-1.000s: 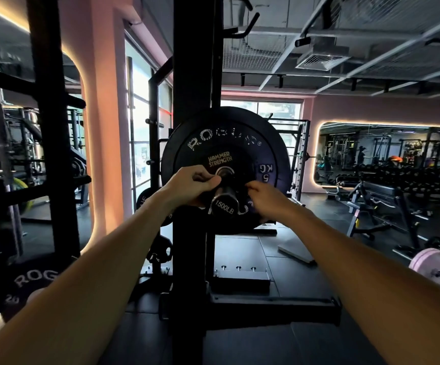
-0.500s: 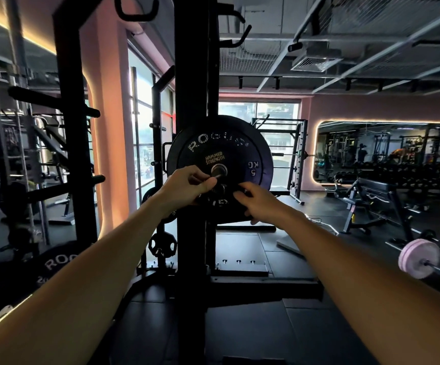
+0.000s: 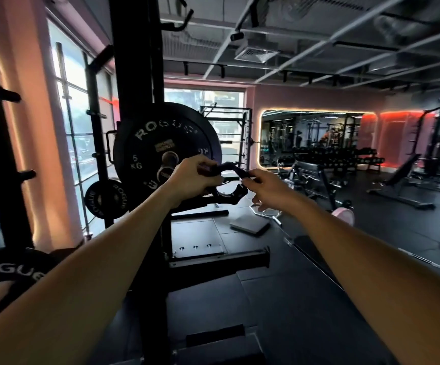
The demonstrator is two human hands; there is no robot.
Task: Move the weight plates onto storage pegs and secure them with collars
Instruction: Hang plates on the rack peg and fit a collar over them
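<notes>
The left hand (image 3: 192,180) has its fingers curled round one end of a black collar (image 3: 228,184), while the right hand (image 3: 265,187) pinches the collar's lever end between thumb and fingertips, its lower fingers hanging loose. Both arms reach straight out, hands close together, holding the collar in the air just right of the big black plate (image 3: 160,143) hanging on the peg (image 3: 170,158) of the rack upright (image 3: 137,75). That plate reads "ROGUE" and "5 KG"; a smaller plate (image 3: 107,198) low on the left and another plate (image 3: 8,275) at the near left also read "ROGUE".
</notes>
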